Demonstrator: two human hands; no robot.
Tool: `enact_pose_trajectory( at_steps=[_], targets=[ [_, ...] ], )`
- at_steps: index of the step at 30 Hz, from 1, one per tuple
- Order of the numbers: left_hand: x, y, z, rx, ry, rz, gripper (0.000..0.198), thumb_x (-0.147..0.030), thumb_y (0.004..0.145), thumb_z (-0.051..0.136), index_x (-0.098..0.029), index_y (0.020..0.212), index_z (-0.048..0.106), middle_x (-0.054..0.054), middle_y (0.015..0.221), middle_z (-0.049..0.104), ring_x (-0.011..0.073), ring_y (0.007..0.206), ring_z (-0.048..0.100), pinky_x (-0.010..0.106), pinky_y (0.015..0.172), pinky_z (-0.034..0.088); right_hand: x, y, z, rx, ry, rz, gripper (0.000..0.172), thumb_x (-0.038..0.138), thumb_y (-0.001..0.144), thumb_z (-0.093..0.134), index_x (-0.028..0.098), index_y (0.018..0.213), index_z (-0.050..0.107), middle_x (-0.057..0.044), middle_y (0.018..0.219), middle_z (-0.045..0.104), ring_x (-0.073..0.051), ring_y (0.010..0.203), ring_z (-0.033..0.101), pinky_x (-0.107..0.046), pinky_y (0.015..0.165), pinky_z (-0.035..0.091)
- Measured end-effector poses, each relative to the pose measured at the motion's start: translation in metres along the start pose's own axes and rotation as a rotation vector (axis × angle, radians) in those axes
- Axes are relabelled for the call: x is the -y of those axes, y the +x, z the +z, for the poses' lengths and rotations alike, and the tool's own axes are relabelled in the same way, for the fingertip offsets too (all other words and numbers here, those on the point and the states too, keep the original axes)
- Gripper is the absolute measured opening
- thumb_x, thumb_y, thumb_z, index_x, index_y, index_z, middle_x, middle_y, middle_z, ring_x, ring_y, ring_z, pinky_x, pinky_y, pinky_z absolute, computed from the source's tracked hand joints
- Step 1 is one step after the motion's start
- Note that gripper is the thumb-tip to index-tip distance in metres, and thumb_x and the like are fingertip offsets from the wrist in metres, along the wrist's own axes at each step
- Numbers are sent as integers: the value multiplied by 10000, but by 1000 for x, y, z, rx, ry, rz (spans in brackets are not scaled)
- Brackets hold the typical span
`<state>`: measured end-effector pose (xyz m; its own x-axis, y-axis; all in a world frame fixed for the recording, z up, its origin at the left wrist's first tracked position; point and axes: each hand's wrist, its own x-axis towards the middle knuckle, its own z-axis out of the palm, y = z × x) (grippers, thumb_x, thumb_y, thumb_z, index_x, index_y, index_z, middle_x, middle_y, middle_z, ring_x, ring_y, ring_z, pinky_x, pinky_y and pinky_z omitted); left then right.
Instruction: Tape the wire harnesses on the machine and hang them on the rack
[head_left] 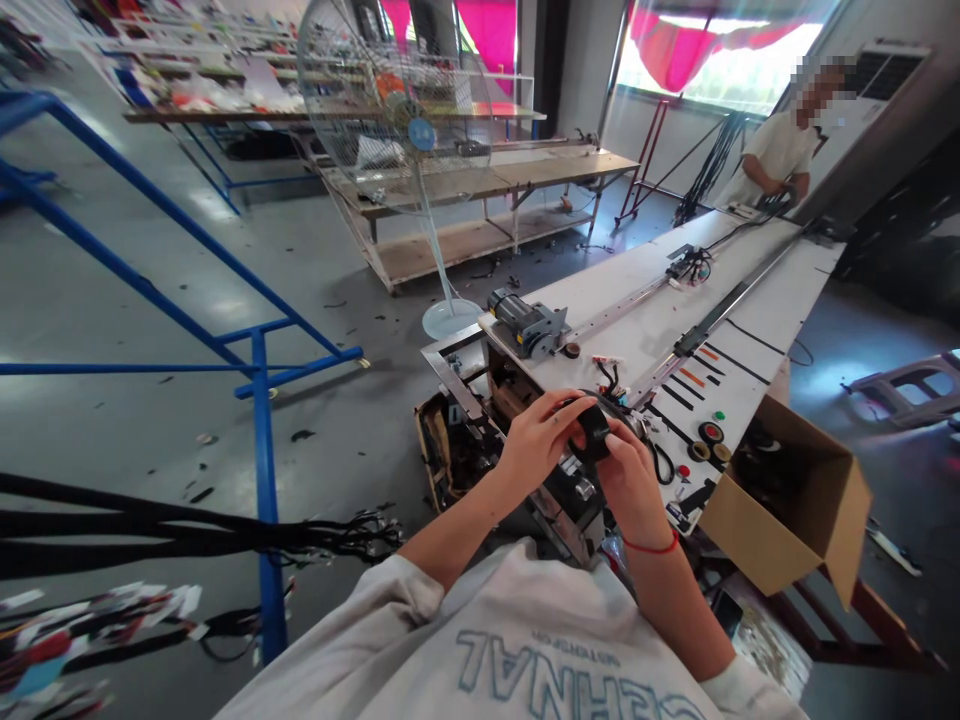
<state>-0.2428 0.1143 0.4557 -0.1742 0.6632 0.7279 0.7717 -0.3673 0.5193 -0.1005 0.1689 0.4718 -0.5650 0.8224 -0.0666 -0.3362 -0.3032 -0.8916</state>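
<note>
A roll of black tape [594,430] is held between both my hands at the near end of a long white workbench [645,290]. My left hand [536,438] curls over the roll from the left, fingers pinching its top edge. From the right, my right hand [630,480] grips it, a red string on that wrist. A bundle of black wires with coloured ends [611,385] lies on the bench just behind the roll.
A grey motor [529,322] and a metal rail sit on the bench. An open cardboard box [795,495] stands at right, a blue steel frame [259,400] and black cable bundles [187,530] at left. A pedestal fan [409,110] stands ahead. Another person [776,160] works at the bench's far end.
</note>
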Motion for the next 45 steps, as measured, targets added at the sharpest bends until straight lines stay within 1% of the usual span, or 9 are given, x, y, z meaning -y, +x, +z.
enact_pose_trajectory(
  at_steps=[9,15,19,26,32,35,38,40,45],
  targets=[
    [-3,-5,4,130,-38,-18,352,-190,988,399,-254,1271,597,92,1212,614,175,1095,614,344,964,526,-6,2,-5,-56,-67,2,338,502,747,728,201,744,574,12,670,559,-139,641,507,-287,641,460],
    [8,-13,14,188,-572,-442,442,-483,987,422,-154,1261,531,90,1025,637,170,876,616,258,744,522,10,-2,-10,97,-412,-82,344,547,823,662,209,887,638,-28,787,652,-178,738,595,-317,700,486],
    [14,-7,8,405,-843,-552,633,-683,879,504,-132,1186,565,69,943,620,157,823,574,234,713,475,36,-2,-17,97,-754,-375,433,414,746,785,249,1109,614,-27,966,659,-176,844,595,-331,807,486],
    [10,7,-8,664,-807,-529,605,-638,894,522,-135,1226,577,13,777,568,122,675,493,226,626,435,55,4,-26,398,-821,-200,274,448,893,620,212,803,513,24,690,513,-115,608,467,-241,542,387],
    [13,13,-8,849,-807,-555,540,-580,842,637,-179,1204,628,-6,774,582,111,643,486,198,569,417,69,-2,-35,583,-1135,-415,278,401,955,505,227,739,516,4,642,515,-129,567,415,-276,567,329],
    [23,7,3,1128,-920,-700,514,-534,711,788,-204,1097,704,-31,678,571,117,574,487,211,509,402,55,-12,-42,706,-1028,-328,366,432,957,501,223,656,481,9,582,485,-119,524,388,-271,532,308],
    [39,-19,19,1417,-1117,-975,497,-456,584,888,-188,978,744,3,736,647,178,612,578,267,493,424,20,-27,-54,640,-691,-73,442,535,953,474,222,642,439,30,500,441,-105,452,358,-255,470,291],
    [49,-51,30,1330,-1219,-1227,461,-461,623,865,-178,964,738,35,804,688,202,652,621,281,509,444,-10,-38,-63,496,-538,37,467,588,931,485,222,646,429,35,481,439,-102,435,360,-251,458,296],
    [65,-134,54,552,-1399,-1673,482,-549,765,749,-181,1065,668,58,886,711,197,804,698,234,624,488,-82,-50,-90,116,-627,95,498,649,860,548,221,631,440,34,483,448,-112,458,398,-253,468,326]
  ],
)
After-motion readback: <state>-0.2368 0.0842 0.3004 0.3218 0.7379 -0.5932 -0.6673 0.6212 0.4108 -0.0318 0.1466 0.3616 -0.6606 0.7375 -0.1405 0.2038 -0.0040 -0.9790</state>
